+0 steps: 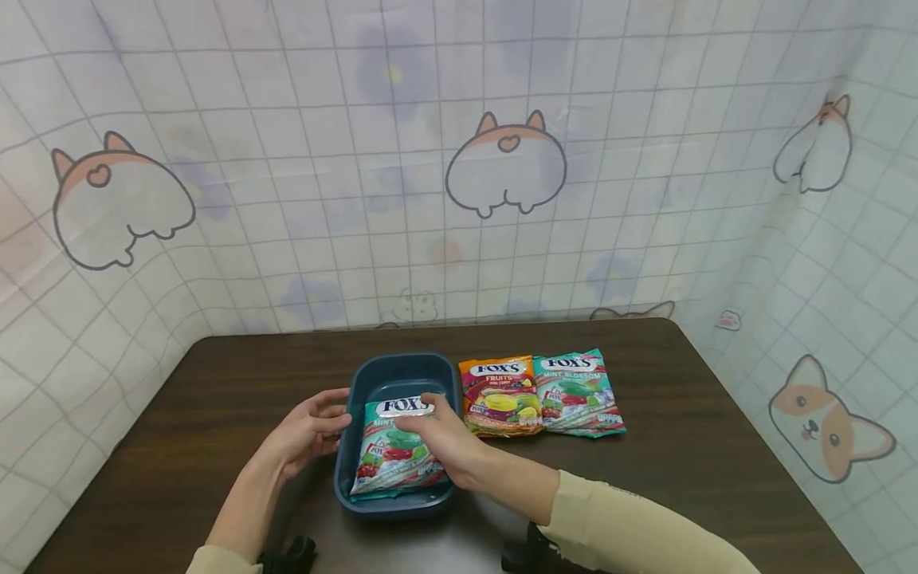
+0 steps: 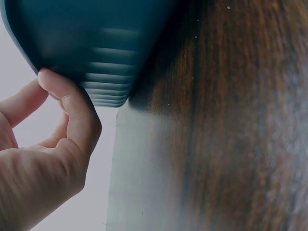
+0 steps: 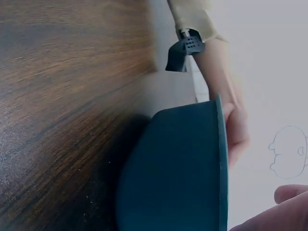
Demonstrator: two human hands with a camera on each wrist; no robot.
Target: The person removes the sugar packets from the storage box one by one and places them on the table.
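A dark blue plastic basket [image 1: 362,383] stands on the table, with a green FOX'S Mint Blossom candy bag [image 1: 380,458] lying inside. My left hand [image 1: 304,430] holds the basket's left rim; in the left wrist view its curled fingertips meet that rim above the ribbed outer wall [image 2: 113,72]. Over the bag's upper right part, my right hand [image 1: 455,446] grips it, thumb on the front and the other fingers mostly hidden. The right wrist view shows the basket's side wall [image 3: 173,168], and part of the right hand [image 3: 284,211] above the rim.
Right of the basket lie an orange FOX'S Fruits candy bag [image 1: 500,402] and a second green Mint Blossom bag [image 1: 579,399], side by side on the dark wooden table [image 1: 215,430]. A grid-patterned cloth [image 1: 323,199] with cartoon corgis hangs behind and around the table.
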